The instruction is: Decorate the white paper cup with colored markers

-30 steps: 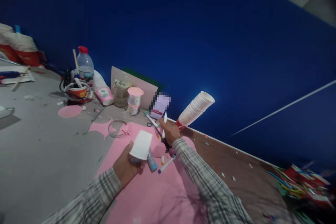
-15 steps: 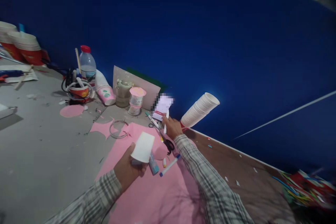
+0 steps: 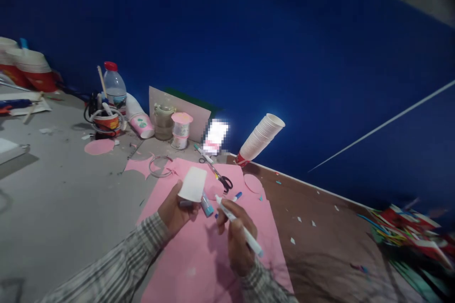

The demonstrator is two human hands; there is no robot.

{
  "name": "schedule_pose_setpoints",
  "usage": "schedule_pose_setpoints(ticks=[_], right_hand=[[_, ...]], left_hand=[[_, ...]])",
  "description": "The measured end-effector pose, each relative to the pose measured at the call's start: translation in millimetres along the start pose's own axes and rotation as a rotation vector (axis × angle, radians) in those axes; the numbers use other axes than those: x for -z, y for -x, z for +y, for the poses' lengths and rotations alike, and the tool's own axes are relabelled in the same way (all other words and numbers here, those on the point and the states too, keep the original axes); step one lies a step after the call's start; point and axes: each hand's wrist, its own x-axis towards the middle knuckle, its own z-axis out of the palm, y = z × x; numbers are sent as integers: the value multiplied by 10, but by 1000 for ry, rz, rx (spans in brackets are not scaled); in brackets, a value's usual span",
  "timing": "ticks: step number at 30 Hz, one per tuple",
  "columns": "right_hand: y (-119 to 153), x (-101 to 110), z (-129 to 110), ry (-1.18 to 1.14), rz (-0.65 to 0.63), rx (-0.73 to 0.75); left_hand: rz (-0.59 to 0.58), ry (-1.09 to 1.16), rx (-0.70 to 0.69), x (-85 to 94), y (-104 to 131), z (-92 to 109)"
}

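Head view shows the white paper cup (image 3: 194,183) tilted in your left hand (image 3: 175,212), raised over the pink sheet (image 3: 194,260) that covers the counter's near middle. It should be very light, thin-walled and fairly stiff along its length, yet easy to dent if you squeeze mid-wall; its smooth face may slip a little, so a gentle hold near an end, where a rim or base would brace it, suits it best. Your left grip is parted only by the cup's width, thumb along the left side and fingers curled beneath the near end. Your right grip is closed around a white marker (image 3: 245,234), pinched pen-fashion, its far end pointing toward the cup but apart from it; your right hand (image 3: 237,245) itself touches nothing else you can make out. Whether the marker's tip is bare or capped, you cannot tell. Between your hands lies a blue tube (image 3: 206,205); toward the counter's back edge rest the scissors (image 3: 224,182), and a cup stack (image 3: 262,139) leans there by the blue wall (image 3: 270,47).
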Motion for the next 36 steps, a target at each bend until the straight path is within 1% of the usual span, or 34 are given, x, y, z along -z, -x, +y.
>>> schedule_pose_setpoints(ticks=[3,5,14,18,24,28,33,36], right_hand=[[76,-97,19,-166,-13,-104],[70,-133,46,-197,2,-121],[50,-160,155,-89,-28,-84],[50,-184,161,-48,-77,-45],[61,-200,169,-77,-158,-36],[80,-201,211,-21,-78,-33],[119,-216,227,-62,-140,-62],[126,-222,230,-67,-73,-59]], left_hand=[[-9,-12,-35,-3,10,-2],[-17,-16,-43,-7,23,-1],[-44,-29,-26,33,-1,-23],[-31,-44,-30,59,-19,-42],[-9,-11,-33,25,3,-37],[-28,-36,-8,19,11,-35],[-63,-11,-34,28,9,-50],[-83,-37,-20,37,4,-56]])
